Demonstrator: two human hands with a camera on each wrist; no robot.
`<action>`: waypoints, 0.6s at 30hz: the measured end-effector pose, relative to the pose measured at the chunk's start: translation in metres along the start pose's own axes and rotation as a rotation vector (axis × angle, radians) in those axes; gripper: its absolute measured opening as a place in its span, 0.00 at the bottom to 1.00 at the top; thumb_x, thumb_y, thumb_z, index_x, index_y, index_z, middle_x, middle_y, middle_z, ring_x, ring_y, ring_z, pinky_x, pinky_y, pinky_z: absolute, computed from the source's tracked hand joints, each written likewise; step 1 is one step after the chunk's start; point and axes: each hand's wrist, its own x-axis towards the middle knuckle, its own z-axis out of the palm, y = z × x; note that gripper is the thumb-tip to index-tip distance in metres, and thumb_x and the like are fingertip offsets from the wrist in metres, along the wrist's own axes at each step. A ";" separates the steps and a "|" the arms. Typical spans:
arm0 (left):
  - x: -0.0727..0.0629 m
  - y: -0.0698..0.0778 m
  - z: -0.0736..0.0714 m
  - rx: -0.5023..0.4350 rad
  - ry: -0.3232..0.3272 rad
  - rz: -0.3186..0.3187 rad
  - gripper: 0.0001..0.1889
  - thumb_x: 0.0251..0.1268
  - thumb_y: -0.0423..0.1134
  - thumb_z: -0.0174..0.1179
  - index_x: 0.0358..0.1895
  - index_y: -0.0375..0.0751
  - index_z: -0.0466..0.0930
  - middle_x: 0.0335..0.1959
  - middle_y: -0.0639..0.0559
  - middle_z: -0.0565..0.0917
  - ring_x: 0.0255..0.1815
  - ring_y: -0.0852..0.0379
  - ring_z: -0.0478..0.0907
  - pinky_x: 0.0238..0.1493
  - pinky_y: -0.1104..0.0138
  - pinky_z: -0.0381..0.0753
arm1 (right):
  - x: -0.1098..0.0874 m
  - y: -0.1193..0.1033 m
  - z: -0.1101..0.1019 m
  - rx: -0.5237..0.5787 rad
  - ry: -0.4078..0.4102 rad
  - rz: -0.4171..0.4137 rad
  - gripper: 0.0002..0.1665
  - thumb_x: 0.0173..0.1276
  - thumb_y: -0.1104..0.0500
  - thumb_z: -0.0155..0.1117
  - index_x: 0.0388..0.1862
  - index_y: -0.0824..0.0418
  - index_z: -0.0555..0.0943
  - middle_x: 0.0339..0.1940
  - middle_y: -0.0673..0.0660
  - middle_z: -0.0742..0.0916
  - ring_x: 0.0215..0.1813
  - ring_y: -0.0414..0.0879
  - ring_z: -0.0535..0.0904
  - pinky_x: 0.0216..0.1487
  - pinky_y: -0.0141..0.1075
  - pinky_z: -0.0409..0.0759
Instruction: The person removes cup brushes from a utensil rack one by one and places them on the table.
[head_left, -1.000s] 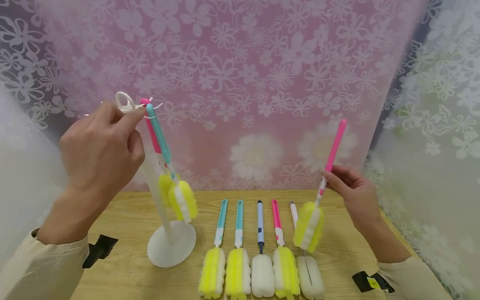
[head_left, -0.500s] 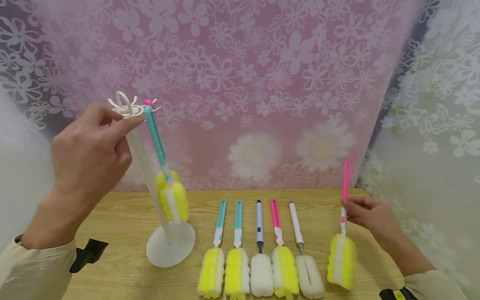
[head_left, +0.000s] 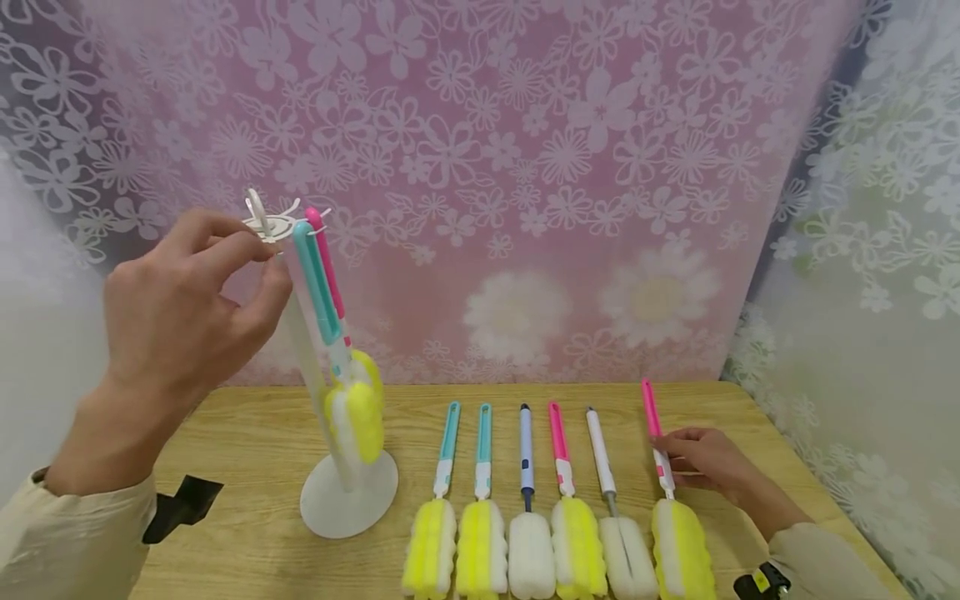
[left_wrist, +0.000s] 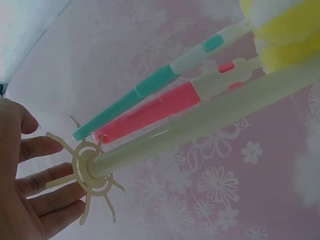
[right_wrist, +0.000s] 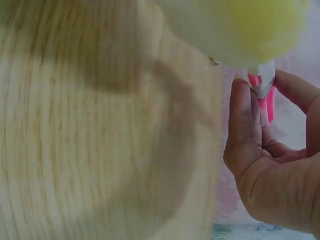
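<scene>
In the head view, my right hand (head_left: 712,462) pinches a pink-handled sponge bottle brush (head_left: 681,546) at its neck, at the right end of a row. The right wrist view shows thumb and fingers on that white-and-pink neck (right_wrist: 266,82). My left hand (head_left: 187,292) is at the top of a white hook stand (head_left: 348,508). In the left wrist view its fingers (left_wrist: 52,200) lie extended behind the hook ring (left_wrist: 92,170), thumb apart. A turquoise-handled brush (head_left: 317,287) and a pink-handled brush (head_left: 327,267) hang from the hooks, yellow-white sponges down.
On the wooden table (head_left: 240,467) lie two turquoise-handled brushes (head_left: 448,442) (head_left: 483,442), a blue-handled one (head_left: 527,450), a pink-handled one (head_left: 557,433) and a white-handled one (head_left: 600,450), side by side. A flowered curtain (head_left: 510,167) hangs behind.
My right hand has lowered the pink-handled bottle brush from the air to the row's right end. The hanging brushes have shifted around the stand, the pink handle now right of the turquoise one.
</scene>
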 end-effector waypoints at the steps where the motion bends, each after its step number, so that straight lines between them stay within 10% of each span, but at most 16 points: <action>1: 0.001 0.000 0.000 0.002 0.002 -0.002 0.16 0.58 0.45 0.54 0.27 0.38 0.85 0.33 0.43 0.81 0.19 0.47 0.74 0.13 0.57 0.61 | 0.003 0.001 0.001 -0.009 -0.004 0.007 0.33 0.66 0.47 0.63 0.55 0.74 0.72 0.33 0.55 0.83 0.34 0.46 0.81 0.37 0.39 0.83; 18: 0.001 0.007 0.007 0.026 0.047 -0.085 0.14 0.61 0.43 0.57 0.24 0.37 0.83 0.31 0.43 0.81 0.23 0.46 0.75 0.17 0.54 0.63 | 0.019 0.017 0.003 -0.087 -0.008 0.037 0.27 0.66 0.50 0.64 0.49 0.73 0.78 0.30 0.54 0.86 0.28 0.43 0.82 0.31 0.37 0.82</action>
